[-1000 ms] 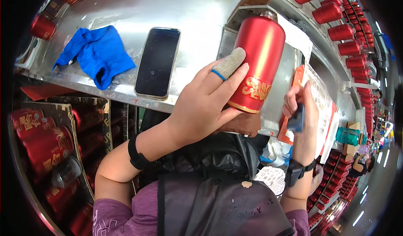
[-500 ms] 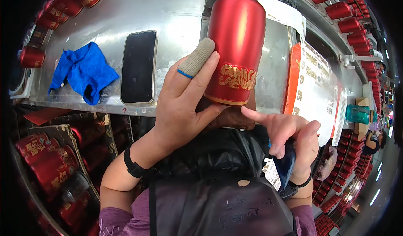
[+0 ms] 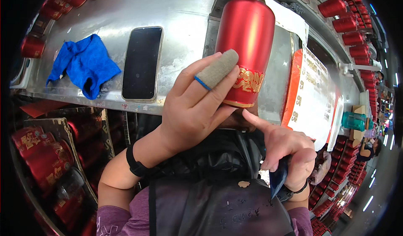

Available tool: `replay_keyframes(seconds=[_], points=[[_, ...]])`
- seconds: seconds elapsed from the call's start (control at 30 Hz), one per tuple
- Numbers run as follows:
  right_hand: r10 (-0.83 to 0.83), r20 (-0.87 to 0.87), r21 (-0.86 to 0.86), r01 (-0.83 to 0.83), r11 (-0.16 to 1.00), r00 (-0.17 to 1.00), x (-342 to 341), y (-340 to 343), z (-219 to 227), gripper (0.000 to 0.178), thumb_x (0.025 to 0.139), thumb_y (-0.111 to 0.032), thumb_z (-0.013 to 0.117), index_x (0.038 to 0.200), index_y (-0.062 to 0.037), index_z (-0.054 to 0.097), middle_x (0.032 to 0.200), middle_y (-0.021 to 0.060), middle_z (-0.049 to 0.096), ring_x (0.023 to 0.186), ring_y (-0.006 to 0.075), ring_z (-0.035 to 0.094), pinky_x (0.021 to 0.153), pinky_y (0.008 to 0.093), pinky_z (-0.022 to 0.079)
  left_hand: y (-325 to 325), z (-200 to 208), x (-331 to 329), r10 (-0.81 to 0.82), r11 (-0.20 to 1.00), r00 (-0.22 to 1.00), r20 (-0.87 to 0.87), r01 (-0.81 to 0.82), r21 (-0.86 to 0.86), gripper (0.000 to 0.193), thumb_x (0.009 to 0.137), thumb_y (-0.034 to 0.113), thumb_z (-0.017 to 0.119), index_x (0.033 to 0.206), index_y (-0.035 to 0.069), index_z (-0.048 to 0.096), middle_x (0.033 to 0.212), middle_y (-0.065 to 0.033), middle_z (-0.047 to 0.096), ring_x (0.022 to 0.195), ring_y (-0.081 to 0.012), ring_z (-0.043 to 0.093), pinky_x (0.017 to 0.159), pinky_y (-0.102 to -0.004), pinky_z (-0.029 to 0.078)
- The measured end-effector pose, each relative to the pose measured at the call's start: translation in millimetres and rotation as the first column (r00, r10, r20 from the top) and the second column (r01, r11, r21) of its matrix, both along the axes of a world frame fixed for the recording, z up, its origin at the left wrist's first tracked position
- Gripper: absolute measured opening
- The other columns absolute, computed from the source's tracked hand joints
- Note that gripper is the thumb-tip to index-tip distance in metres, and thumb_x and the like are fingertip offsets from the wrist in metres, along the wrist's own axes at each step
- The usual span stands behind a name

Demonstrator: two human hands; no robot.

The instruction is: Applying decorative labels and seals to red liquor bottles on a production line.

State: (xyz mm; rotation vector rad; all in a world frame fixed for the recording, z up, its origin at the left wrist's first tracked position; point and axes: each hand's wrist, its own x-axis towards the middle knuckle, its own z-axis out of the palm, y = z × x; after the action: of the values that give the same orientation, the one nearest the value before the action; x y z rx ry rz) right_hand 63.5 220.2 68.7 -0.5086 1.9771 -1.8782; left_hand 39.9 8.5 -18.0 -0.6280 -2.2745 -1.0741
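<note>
A glossy red bottle (image 3: 245, 30) with a clear neck and a gold raised pattern lies with its base toward me. My left hand (image 3: 184, 105) is closed on its left side, fingers along the lower body and thumb at the base. A grey fabric finger cot with a blue edge (image 3: 218, 69) covers one finger. My right hand (image 3: 289, 147) has its index finger stretched to the bottle's base edge; the other fingers curl round a flat, dark blue, sheet-like thing (image 3: 278, 177), mostly hidden. What supports the bottle is partly hidden beneath it.
On the metal table (image 3: 176, 9) lie a blue cloth (image 3: 84, 65) and a dark-screened phone (image 3: 142, 63). A white sheet with gold decals (image 3: 312, 93) is at right. Red bottles stand in a crate (image 3: 42, 156) at lower left and on racks (image 3: 352, 38) along the right.
My left hand has slid right and lower across the bottle, its fingers now nearer the gold pattern. The right index finger stays at the base. The whole view has shifted slightly.
</note>
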Motion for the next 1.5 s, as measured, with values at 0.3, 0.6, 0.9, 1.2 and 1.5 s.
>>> replay_keyframes(seconds=[0.3, 0.6, 0.9, 1.2, 1.5], points=[[-0.032, -0.036, 0.032, 0.033, 0.999, 0.999, 5, 0, 2, 0.079, 0.099, -0.064, 0.027, 0.071, -0.0012, 0.066, 0.054, 0.0002, 0.048, 0.05, 0.0177, 0.048, 0.109, 0.0642, 0.038, 7, -3, 0, -0.015, 1.0, 0.995, -0.095, 0.014, -0.018, 0.06, 0.064, 0.009, 0.082, 0.121, 0.0, 0.069, 0.127, -0.0137, 0.064, 0.114, -0.0318, 0.061, 0.094, -0.0397, 0.053], [-0.023, -0.045, 0.018, 0.024, 1.0, 0.999, 4, -4, 1, 0.078, 0.1, -0.063, 0.028, 0.07, -0.0009, 0.066, 0.054, 0.0003, 0.048, 0.051, 0.0183, 0.049, 0.109, 0.065, 0.037, 4, 0, -1, -0.015, 0.998, 0.995, -0.096, 0.009, -0.058, 0.052, 0.067, 0.008, 0.075, 0.118, 0.0, 0.07, 0.124, -0.0115, 0.064, 0.117, -0.0294, 0.059, 0.093, -0.0379, 0.055], [-0.407, 0.295, 0.106, 0.393, 0.913, 0.865, 1, 9, -3, 0.073, 0.106, -0.055, 0.027, 0.083, 0.0037, 0.063, 0.058, 0.0017, 0.044, 0.054, 0.0153, 0.055, 0.056, 0.0312, 0.054, -4, -1, 5, -0.044, 0.998, 0.998, -0.051, 0.046, 0.033, 0.045, 0.068, 0.005, 0.084, 0.111, 0.001, 0.071, 0.122, -0.0162, 0.065, 0.114, -0.0348, 0.062, 0.094, -0.0418, 0.054], [-0.168, 0.633, -0.074, 0.275, 0.959, 0.755, -8, 25, -29, 0.027, 0.1, -0.016, 0.058, 0.12, 0.0026, 0.059, 0.094, 0.0021, 0.063, 0.086, 0.0083, 0.061, 0.078, 0.0217, 0.051, -16, -7, 12, -0.212, 0.977, 0.975, -0.063, 0.21, -0.036, 0.035, 0.073, -0.004, 0.077, 0.106, 0.005, 0.073, 0.121, -0.0143, 0.064, 0.119, -0.0371, 0.06, 0.095, -0.0419, 0.055], [-0.345, 0.244, 0.103, 0.329, 0.939, 0.906, -2, 10, -21, 0.035, 0.085, 0.009, 0.068, 0.117, -0.0016, 0.059, 0.107, 0.0027, 0.06, 0.099, 0.008, 0.059, 0.085, 0.0224, 0.048, -20, -5, 10, -0.221, 0.971, 0.969, -0.111, 0.207, -0.12, 0.036, 0.07, -0.001, 0.077, 0.106, 0.005, 0.075, 0.121, -0.0134, 0.064, 0.117, -0.0356, 0.061, 0.096, -0.0412, 0.056]])
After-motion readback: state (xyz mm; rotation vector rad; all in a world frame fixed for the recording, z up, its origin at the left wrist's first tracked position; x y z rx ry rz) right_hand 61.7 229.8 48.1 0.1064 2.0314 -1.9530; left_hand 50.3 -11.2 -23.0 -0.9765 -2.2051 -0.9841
